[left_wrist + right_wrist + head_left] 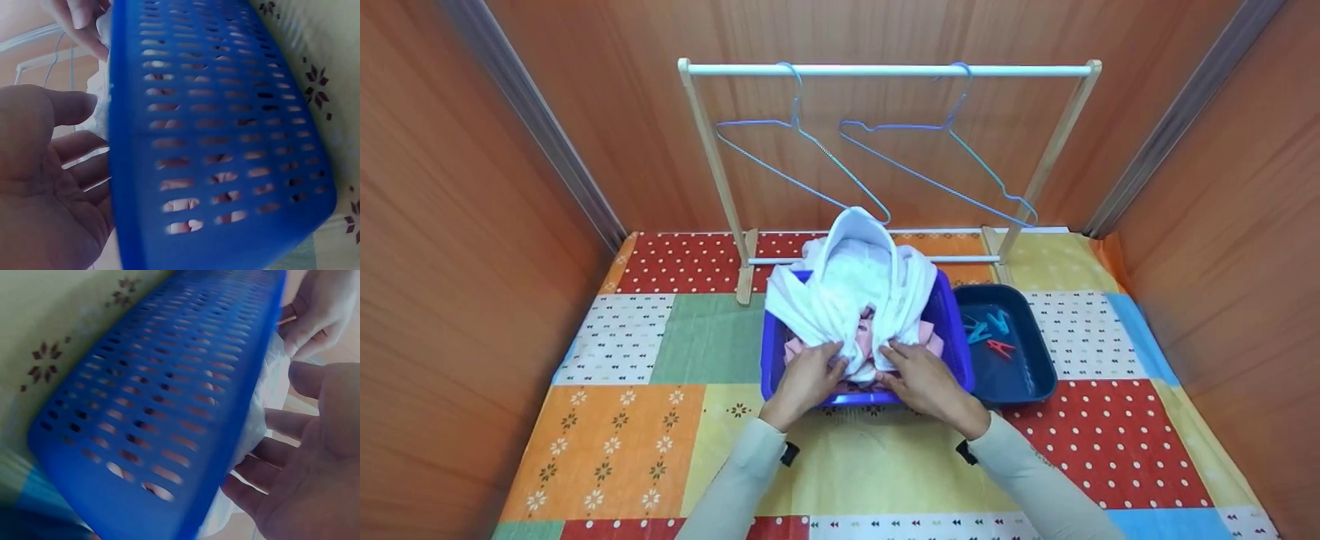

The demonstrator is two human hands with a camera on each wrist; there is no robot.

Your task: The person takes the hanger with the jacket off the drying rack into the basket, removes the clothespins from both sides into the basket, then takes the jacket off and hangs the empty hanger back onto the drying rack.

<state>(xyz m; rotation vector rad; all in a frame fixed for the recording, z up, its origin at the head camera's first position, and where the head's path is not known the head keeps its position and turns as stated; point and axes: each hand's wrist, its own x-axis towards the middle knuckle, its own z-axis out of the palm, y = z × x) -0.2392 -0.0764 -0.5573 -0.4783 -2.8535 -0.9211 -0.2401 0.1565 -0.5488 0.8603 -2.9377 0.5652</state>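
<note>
A white hooded garment [851,274] lies heaped in a purple-blue slotted basket [769,375], its hood standing up at the back. Pink cloth [926,337] shows under and between its folds. My left hand [808,379] reaches over the basket's front rim, its fingers touching the garment's near edge. Opposite it, my right hand [921,379] touches the other side of that edge. Both wrist views show thumb and fingers apart, with the fingertips partly hidden behind the rim and white cloth just beyond.
Behind the basket stands a rack with a white rail [877,70] and two wire hangers, a left one [780,174] and a right one [930,178]. A dark tray [1035,375] with several clothespins [1000,348] sits right of the basket. A patchwork cloth covers the surface between wooden panels.
</note>
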